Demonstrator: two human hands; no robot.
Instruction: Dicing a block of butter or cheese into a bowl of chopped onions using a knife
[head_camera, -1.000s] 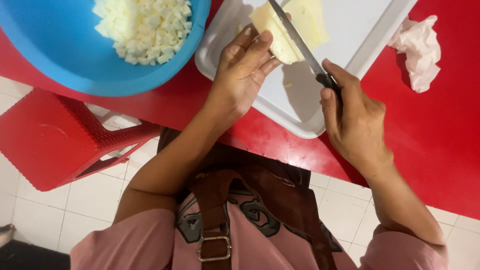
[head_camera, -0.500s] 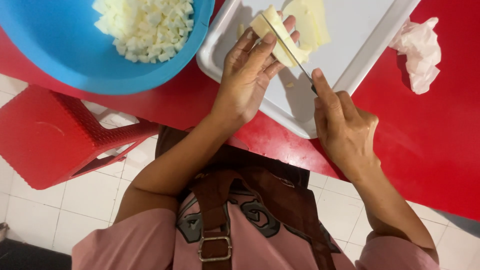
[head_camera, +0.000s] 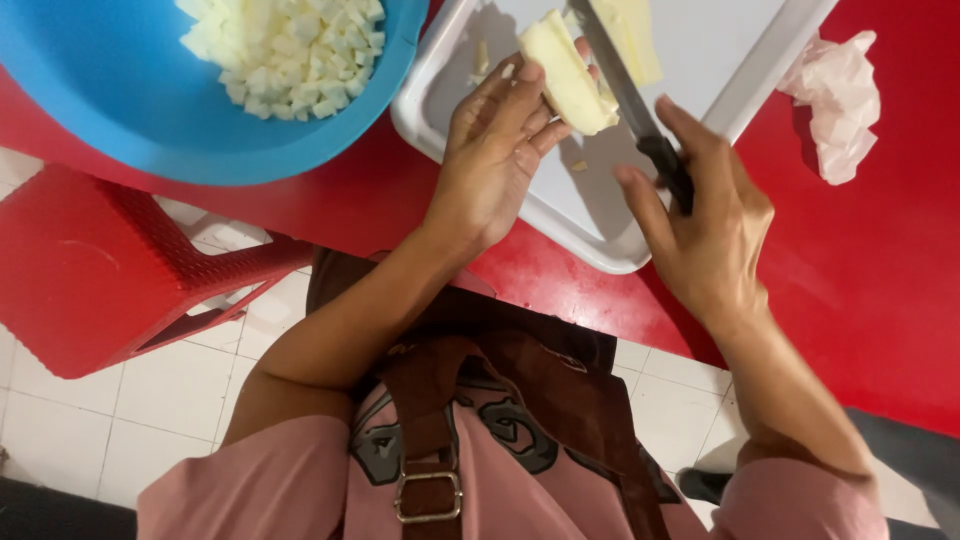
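Note:
My left hand (head_camera: 497, 152) holds a pale yellow peeled vegetable piece (head_camera: 566, 74) over a white tray (head_camera: 590, 215), fingers wrapped along its side. My right hand (head_camera: 705, 215) grips the black handle of a knife (head_camera: 630, 95), whose blade lies against the piece. A second pale slice (head_camera: 632, 35) rests on the tray beyond the blade. A blue bowl (head_camera: 130, 110) at the upper left holds several small white diced cubes (head_camera: 285, 50).
The tray and bowl sit on a red table (head_camera: 880, 270). A crumpled white tissue (head_camera: 835, 95) lies to the right of the tray. A red plastic stool (head_camera: 90, 270) stands at the left over a white tiled floor (head_camera: 170, 400).
My left hand has lifted and turned the pale piece. The knife has shifted from cutting down on the tray to lying along the held piece.

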